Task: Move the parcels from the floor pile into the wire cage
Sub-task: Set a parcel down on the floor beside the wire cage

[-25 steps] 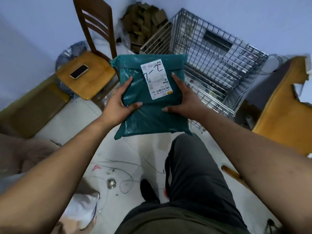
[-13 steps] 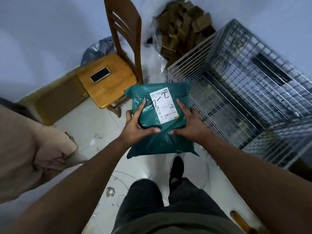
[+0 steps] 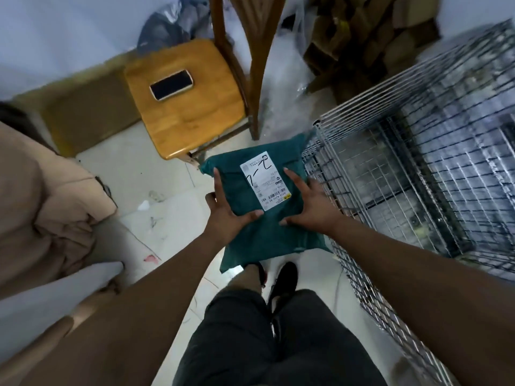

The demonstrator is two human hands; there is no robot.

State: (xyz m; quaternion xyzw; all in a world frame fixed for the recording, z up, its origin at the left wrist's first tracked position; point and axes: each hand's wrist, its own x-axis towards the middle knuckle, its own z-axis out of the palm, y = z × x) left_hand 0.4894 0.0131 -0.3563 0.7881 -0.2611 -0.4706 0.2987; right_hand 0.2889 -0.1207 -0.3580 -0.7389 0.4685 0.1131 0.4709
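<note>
A dark green plastic parcel (image 3: 259, 235) with a white shipping label is held in front of me at about waist height. My left hand (image 3: 223, 215) grips its left edge, thumb on top and fingers along the side. My right hand (image 3: 309, 210) grips the right edge the same way. The wire cage (image 3: 390, 174) stands to the right, its near left corner just beside the parcel. The parcel is outside the cage, over the floor. Flat packages lie inside the cage, blurred.
A wooden chair (image 3: 189, 107) with a phone (image 3: 171, 84) on its seat stands ahead left. Brown cartons (image 3: 362, 37) are stacked behind the cage. A beige bundle (image 3: 41, 204) and a white bag lie at left. My legs and shoes are below the parcel.
I have stepped forward and turned left; the chair and cage now sit closer. The parcel has dropped lower, beside the cage's left corner. Both hands keep the same hold.
</note>
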